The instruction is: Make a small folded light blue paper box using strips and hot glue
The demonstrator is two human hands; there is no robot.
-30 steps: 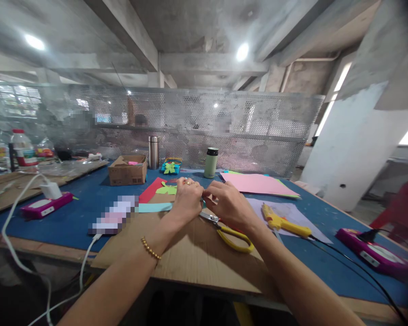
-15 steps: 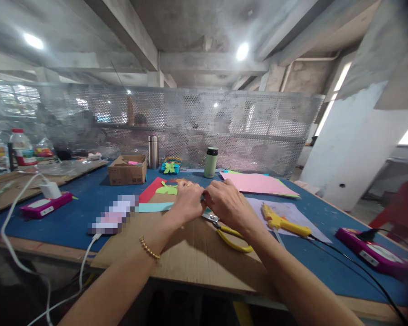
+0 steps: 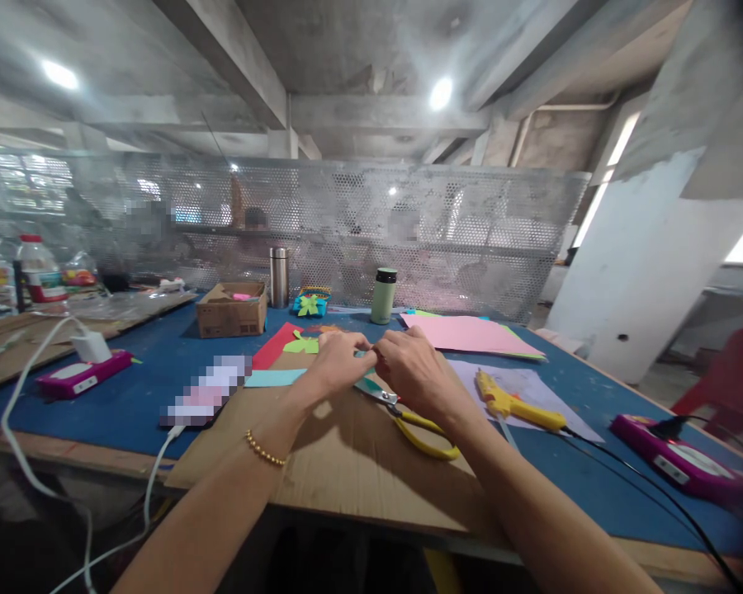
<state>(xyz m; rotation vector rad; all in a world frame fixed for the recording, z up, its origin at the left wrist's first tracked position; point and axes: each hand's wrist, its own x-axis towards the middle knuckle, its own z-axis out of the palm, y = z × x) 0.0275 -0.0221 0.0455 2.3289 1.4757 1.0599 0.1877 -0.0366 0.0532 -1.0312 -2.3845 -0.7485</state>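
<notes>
My left hand (image 3: 340, 360) and my right hand (image 3: 409, 367) meet above the cardboard sheet (image 3: 347, 478), fingers pinched together. Whatever lies between the fingertips is too small or hidden to make out. Just below them rest scissors (image 3: 430, 450) with yellow handles, the blades partly showing under my hands. Left of my left hand lies a light blue paper strip (image 3: 272, 378). A green paper cut-out (image 3: 300, 342) and a piece of red paper (image 3: 276, 342) are beyond it.
A yellow glue gun (image 3: 523, 408) lies on lilac paper (image 3: 579, 421) at the right, its cord trailing off. Pink paper (image 3: 470, 332), a green cup (image 3: 384, 297), a steel flask (image 3: 279, 279) and a cardboard box (image 3: 232, 312) stand farther back. A phone (image 3: 207, 394) charges at the left.
My left hand has shifted a little left and its fingers have changed position. More of the scissor blades shows now. My right hand stays nearly where it was.
</notes>
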